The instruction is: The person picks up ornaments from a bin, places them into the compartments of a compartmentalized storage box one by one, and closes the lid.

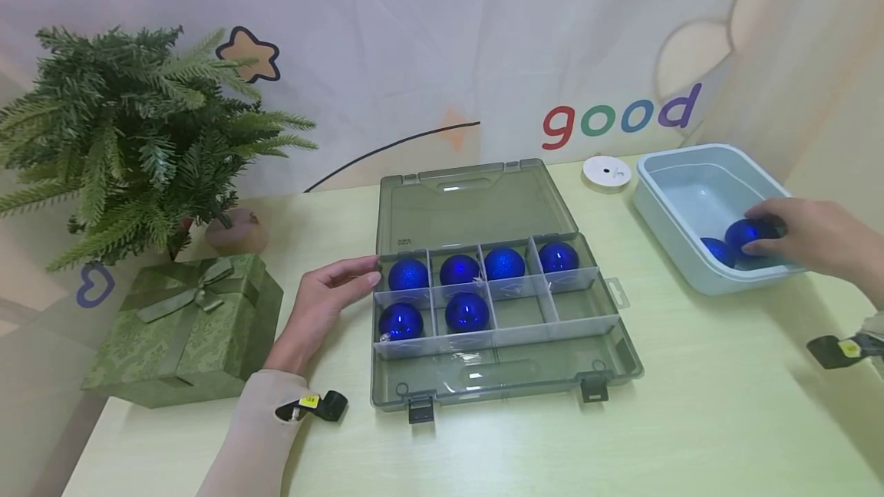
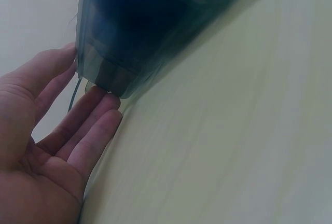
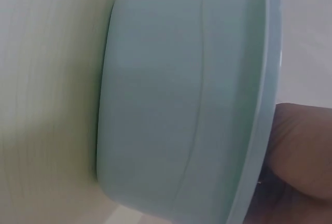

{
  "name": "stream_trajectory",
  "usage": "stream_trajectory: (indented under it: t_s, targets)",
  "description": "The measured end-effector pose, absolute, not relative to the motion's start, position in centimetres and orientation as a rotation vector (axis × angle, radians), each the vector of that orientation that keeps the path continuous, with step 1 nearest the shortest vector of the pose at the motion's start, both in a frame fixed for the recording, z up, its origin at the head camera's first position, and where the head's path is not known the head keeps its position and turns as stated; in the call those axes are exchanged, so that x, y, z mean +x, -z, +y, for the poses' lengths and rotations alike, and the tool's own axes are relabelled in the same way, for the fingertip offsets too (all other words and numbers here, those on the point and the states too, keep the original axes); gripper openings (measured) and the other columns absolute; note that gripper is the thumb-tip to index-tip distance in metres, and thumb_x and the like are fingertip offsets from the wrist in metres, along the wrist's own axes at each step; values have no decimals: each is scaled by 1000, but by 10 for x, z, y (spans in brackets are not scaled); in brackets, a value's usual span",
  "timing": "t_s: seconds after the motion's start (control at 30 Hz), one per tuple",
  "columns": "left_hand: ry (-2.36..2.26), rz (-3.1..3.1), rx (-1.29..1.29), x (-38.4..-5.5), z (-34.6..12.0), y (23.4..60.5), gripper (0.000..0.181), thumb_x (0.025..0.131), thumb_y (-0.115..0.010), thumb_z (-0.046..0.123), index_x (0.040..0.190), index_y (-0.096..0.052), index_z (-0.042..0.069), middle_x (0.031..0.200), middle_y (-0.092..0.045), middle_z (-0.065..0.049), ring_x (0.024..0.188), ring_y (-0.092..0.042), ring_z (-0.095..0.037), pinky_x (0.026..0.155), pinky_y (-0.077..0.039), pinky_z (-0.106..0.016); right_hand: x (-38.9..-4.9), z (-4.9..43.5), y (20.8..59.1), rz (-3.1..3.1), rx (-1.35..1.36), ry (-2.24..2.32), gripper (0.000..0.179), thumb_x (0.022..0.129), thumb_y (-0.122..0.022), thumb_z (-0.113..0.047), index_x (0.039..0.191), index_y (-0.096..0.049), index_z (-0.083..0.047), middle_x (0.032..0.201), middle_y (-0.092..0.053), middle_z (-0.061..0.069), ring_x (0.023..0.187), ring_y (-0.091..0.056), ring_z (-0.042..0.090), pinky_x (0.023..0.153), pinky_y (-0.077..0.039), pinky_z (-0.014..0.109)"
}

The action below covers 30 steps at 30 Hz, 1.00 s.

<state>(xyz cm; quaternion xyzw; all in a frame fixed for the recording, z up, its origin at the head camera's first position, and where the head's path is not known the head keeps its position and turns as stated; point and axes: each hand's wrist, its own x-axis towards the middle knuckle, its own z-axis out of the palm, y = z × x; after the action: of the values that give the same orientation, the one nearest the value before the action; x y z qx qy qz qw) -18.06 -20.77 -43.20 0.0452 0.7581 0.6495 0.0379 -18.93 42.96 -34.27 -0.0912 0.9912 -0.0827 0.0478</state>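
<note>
My right hand reaches into a light blue plastic basin and grips a blue Christmas ball between thumb and fingers. Another blue ball lies beside it in the basin. In the right wrist view the basin wall hides most of that hand. My left hand touches the left edge of an open grey divided box, its fingers fairly straight. The left wrist view shows fingertips at the box's corner. Several blue balls sit in the box: the back row is full, two stand in the front row's left compartments.
A green gift box with a bow stands at the left, below a small artificial fir tree. Behind the basin's left side lies a white ribbon spool. The box's lid leans back toward the printed curtain.
</note>
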Motion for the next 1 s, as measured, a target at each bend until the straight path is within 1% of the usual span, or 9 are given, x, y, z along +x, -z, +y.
stream_trajectory:
  t_s: [0.3, 0.6, 0.73, 1.0]
  targets:
    - [-2001, 2320, 132, -180, -207, 432, 40, 97, -82, 25, 132, -74, 7, 125, -76, -5, 115, -71, -19, 103, -55, -31, -192, 428, 348, 3031, -282, 252, 49, 89, -80, -1, 122, -55, 25, 111, -61, 45, 100, -60, 61, 92, -47, 77]
    - [-2027, 2327, 132, -181, -204, 433, 39, 97, -83, 23, 131, -75, 6, 125, -76, -6, 112, -72, -18, 104, -54, -32, -192, 428, 350, 3076, -323, 258, 46, 89, -80, -1, 119, -56, 25, 109, -63, 44, 99, -61, 61, 90, -48, 76]
    - [-2039, 2325, 137, -181, -204, 434, 39, 97, -83, 22, 131, -74, 5, 125, -76, -6, 113, -71, -18, 105, -54, -32, -192, 428, 349, 3094, -319, 261, 47, 89, -80, -2, 119, -56, 25, 109, -63, 44, 98, -61, 61, 89, -48, 76]
    - [-2017, 2342, 127, -180, -204, 434, 41, 96, -84, 26, 132, -75, 8, 126, -75, -4, 119, -68, -19, 105, -53, -32, -192, 423, 334, 3123, -256, 299, 50, 92, -80, -2, 124, -53, 26, 111, -58, 48, 99, -58, 62, 87, -47, 75]
